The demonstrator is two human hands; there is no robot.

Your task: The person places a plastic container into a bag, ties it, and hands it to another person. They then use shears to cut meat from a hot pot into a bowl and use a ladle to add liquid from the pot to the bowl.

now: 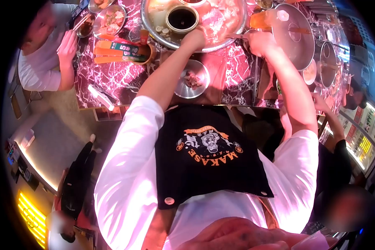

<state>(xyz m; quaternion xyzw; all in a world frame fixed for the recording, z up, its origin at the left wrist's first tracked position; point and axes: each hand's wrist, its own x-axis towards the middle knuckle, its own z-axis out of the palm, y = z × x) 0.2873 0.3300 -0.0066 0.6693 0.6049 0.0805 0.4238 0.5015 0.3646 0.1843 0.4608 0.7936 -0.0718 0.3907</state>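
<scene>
L hand (193, 40) curled at the near rim of the lg metal pan (212, 48), knuckles by the bowl of dark sauce (177, 31) standing in it; can't tell what, if anything, its fingers pinch; R hand (261, 43) closed in a fist at the pan's R edge, gripping a thin metal tool (237, 36) that points in over the rim, poss. scissors or tongs, too blurry to say; pale food pcs (223, 21) lie in the pan's R half; sm. metal dish (202, 71) w/ dark scraps just below the pan, between forearms; cup (151, 54) of orange-ended sticks L of pan; big bowl (298, 52) R of it; another person's hand (68, 43) w/ chopsticks (81, 21) farther L of pan.
</scene>
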